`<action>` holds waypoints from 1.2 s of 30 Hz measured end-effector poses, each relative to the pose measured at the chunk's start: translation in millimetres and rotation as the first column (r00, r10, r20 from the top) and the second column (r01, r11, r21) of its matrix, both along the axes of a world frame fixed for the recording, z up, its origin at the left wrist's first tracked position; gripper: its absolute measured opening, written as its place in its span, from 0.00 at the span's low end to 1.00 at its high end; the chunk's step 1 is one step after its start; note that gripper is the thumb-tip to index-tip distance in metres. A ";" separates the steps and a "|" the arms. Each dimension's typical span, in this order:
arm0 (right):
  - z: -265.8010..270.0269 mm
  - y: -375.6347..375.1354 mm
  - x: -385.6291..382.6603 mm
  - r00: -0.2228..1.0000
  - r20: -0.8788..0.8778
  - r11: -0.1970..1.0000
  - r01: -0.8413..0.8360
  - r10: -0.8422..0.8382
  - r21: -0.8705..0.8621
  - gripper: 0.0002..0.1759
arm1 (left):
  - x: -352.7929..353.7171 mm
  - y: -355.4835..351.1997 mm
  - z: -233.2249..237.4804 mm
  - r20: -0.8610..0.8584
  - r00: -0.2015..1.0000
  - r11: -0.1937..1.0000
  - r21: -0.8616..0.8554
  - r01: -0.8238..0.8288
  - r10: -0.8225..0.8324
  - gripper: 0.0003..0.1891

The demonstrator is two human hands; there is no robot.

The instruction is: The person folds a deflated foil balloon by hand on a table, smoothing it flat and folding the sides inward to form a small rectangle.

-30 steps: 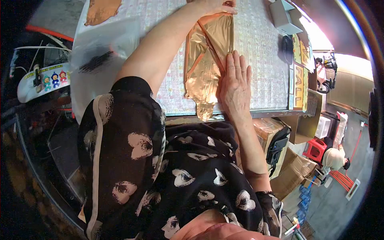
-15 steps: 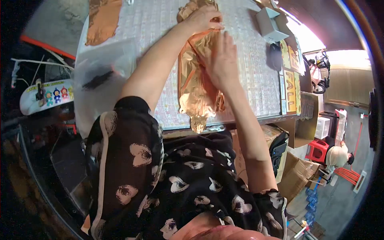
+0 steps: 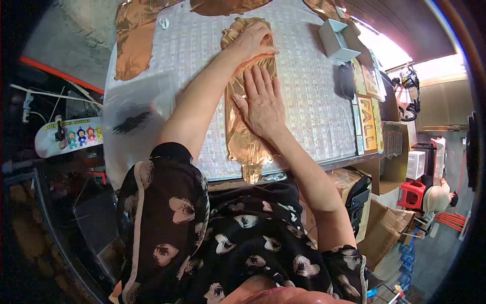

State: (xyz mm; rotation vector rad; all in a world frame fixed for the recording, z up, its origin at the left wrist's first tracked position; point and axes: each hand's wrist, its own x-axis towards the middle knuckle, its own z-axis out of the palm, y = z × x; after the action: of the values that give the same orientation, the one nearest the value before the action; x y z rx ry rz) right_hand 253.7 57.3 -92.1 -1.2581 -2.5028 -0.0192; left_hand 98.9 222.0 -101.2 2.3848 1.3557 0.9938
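A flattened gold foil balloon (image 3: 237, 134) lies lengthwise on the table in front of me, its narrow tail (image 3: 251, 174) hanging at the near edge. My right hand (image 3: 263, 109) rests flat on the middle of the foil, fingers stretched out and pointing away from me. Farther up, my left hand (image 3: 250, 43) lies across the foil near its far end, thumb held away from bent fingers, with a fold of foil beneath it. Other copper-coloured foil pieces lie at the far left (image 3: 135, 48) and at the far edge (image 3: 228, 5).
A clear plastic sheet (image 3: 144, 104) lies left of my arm. At right on the table are an open white box (image 3: 339, 43), a dark object (image 3: 346, 81) and yellow lettered packs (image 3: 367, 124). Cardboard boxes (image 3: 390, 223) stand below. A person (image 3: 436, 197) sits beyond, by a red stool (image 3: 412, 194).
My right hand has moved left from the foil's right side and now lies flat on its middle. My left hand stays near the far end. The view has shifted, showing more of the far table.
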 end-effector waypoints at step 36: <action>-6.5 1.3 3.2 1.000 -0.006 0.998 -0.007 0.007 0.056 0.37 | -93.5 -40.6 23.6 0.244 0.820 0.749 -0.592 -0.298 0.519 0.15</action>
State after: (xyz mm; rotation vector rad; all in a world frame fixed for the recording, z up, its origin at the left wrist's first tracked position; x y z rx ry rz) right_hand 256.9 58.6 -98.5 -1.2252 -2.4833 -0.0828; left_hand 5.5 181.4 -77.6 1.4036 1.7518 0.9618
